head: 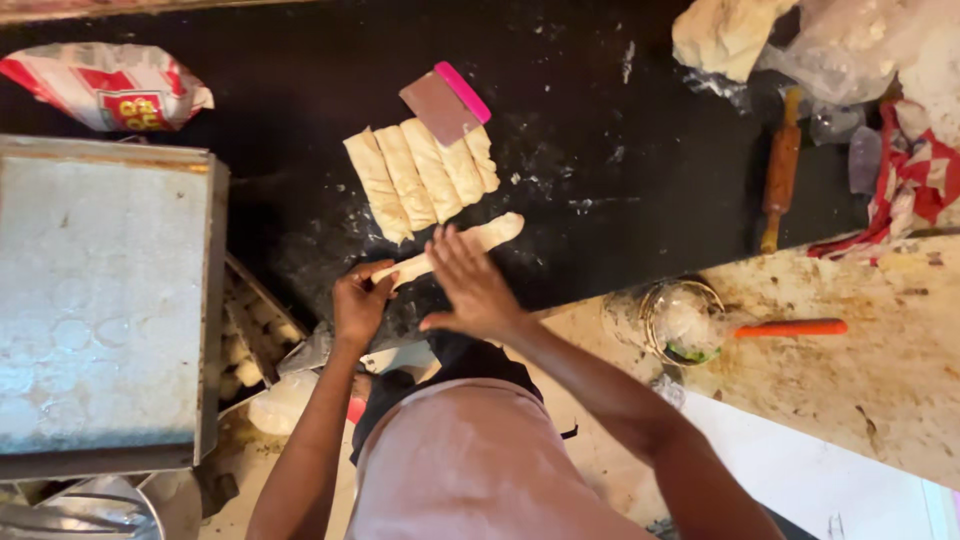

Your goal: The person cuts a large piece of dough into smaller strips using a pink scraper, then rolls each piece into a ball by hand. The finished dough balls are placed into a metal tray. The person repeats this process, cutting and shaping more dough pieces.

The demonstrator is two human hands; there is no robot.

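A long pale dough strip [480,238] lies on the black floured counter [600,160]. My left hand [358,303] pinches its near end with closed fingers. My right hand [468,282] rests flat and open on the strip's middle. Just beyond it lie several cut dough strips [420,178] side by side, with a brown scraper with a pink edge [445,102] at their far end.
A metal baking tray [100,300] stands at the left. A red-and-white bag [105,85] lies at the far left. A wooden rolling pin [780,170], a dough lump [725,35], plastic wrap and a red-checked cloth [915,180] lie right. A glass cup [682,322] and an orange-handled tool [790,328] sit nearer.
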